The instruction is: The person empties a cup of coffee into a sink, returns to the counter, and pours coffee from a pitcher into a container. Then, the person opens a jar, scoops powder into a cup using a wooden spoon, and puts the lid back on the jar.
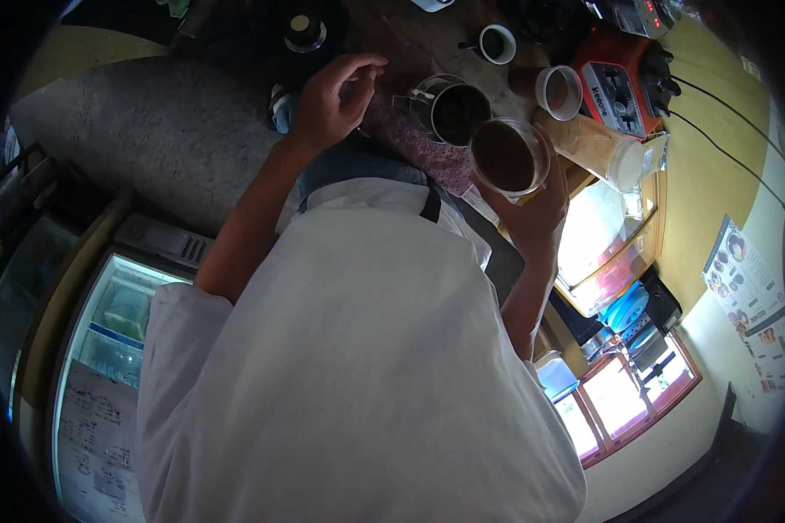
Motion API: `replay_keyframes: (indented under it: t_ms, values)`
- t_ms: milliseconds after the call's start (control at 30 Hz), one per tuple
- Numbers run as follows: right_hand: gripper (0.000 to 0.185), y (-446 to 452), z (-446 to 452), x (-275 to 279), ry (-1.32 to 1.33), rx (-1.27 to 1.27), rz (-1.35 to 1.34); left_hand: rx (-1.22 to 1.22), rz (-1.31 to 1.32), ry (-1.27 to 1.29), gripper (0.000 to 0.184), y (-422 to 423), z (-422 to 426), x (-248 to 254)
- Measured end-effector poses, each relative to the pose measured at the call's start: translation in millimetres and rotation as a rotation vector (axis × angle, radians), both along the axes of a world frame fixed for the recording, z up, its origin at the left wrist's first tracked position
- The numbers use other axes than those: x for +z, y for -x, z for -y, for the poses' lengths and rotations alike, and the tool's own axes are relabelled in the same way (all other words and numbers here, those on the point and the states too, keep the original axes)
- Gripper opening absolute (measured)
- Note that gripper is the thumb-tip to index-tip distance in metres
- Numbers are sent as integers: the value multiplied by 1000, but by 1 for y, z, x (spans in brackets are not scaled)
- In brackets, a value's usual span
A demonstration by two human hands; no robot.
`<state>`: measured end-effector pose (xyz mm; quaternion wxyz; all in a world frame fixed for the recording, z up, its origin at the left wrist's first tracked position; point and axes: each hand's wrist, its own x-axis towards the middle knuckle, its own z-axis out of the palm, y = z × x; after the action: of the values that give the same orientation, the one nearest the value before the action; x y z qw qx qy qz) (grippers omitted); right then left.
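A cup-handling step seems in hand, calling next for level support: the right hand [536, 218] grasps a clear cup [501, 157], metal jug [425, 106] at its ten o'clock, and the left hand's [327, 105] loosely curled fingers look empty.

Held cup [508, 159] glossy clear plastic; pitcher [426, 106] shiny metal, probably steel; mat [434, 159] rough cloth (fuzzy pile).

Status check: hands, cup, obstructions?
Right hand holding clear cup, brown contents. Left hand looks empty, fingers loosely curled. Metal jug close beside cup.
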<state>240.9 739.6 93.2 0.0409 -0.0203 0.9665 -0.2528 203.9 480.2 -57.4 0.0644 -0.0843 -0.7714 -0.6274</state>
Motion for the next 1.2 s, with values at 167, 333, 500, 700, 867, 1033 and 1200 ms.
replay_keyframes:
  t_ms: [167, 333, 500, 700, 867, 1033, 1200]
  values:
    - [93, 2, -1, 5, 1, 38, 15, -13, 33, -4, 20, 1, 0, 0]
    - [93, 3, 3, 9, -43, 75, -15, -5, 28, 39, 19, 1, -1, 0]
    - [93, 4, 2, 11, -54, 102, -27, -10, 39, 48, 19, 1, 0, 1]
    - [93, 5, 4, 12, -81, 131, -69, -23, 25, 61, 19, 1, 2, -1]
    - [93, 1, -1, 9, -97, 152, -101, -45, 73, 101, 19, -5, 5, -8]
    - [92, 4, 9, 18, -55, 109, -47, -112, 138, 258, 24, -9, 7, -13]
    - [94, 5, 14, 19, -91, 84, -45, -145, 126, 367, 28, -11, 8, -19]
